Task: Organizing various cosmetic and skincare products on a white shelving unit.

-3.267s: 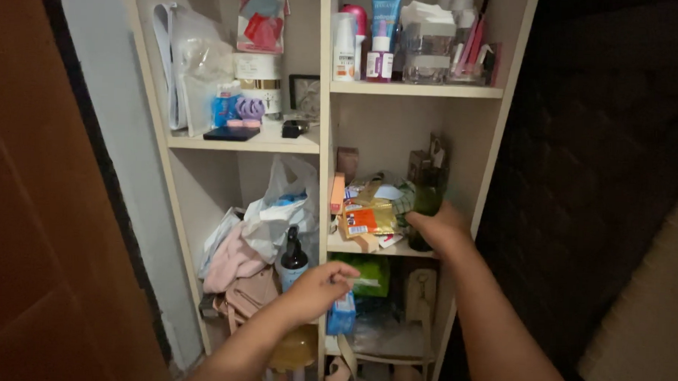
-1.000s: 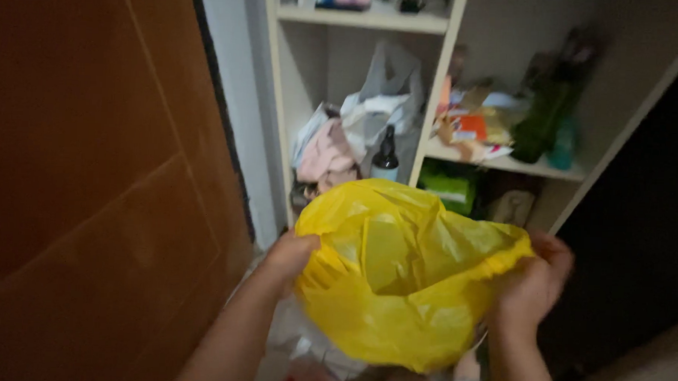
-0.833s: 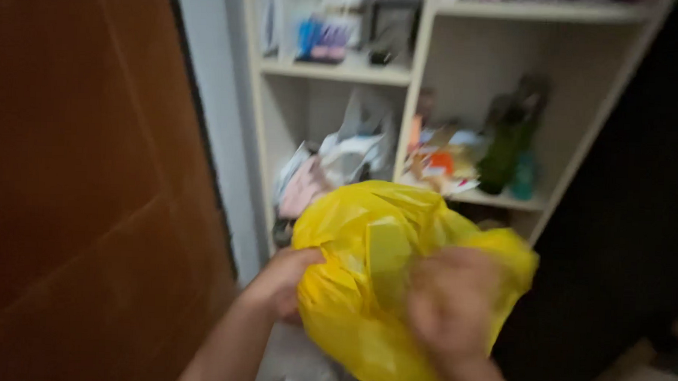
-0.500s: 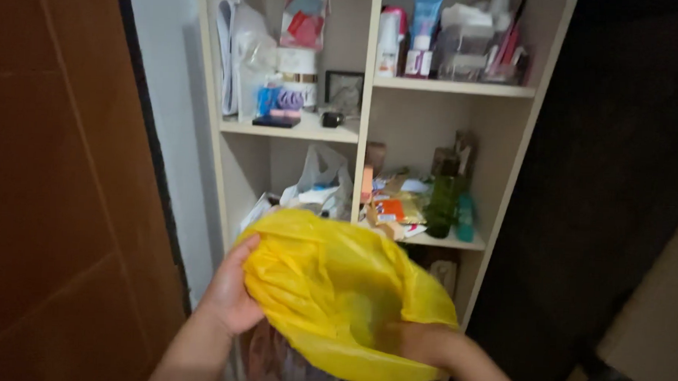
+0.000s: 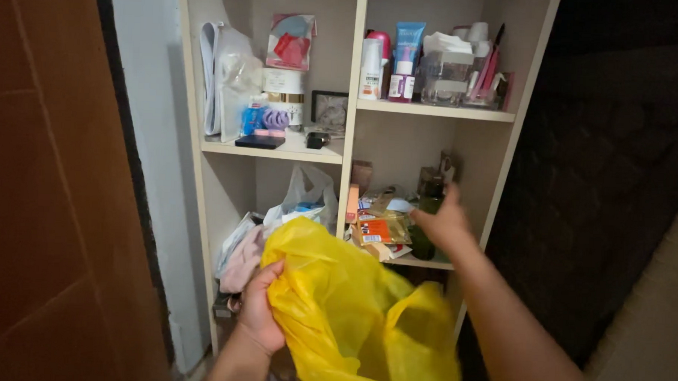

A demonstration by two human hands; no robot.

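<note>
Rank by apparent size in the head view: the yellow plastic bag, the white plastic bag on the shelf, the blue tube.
1. yellow plastic bag, though nearness to the camera inflates it
2. white plastic bag
3. blue tube

The yellow plastic bag (image 5: 349, 318) runs off the bottom edge, so its lower part is out of sight, and it covers the shelf compartments behind it. The left hand (image 5: 261, 309) shows only knuckles and fingers; its palm is hidden against the bag. The right hand (image 5: 444, 220) covers most of the dark green bottle (image 5: 425, 246), and whether they touch cannot be told.
</note>
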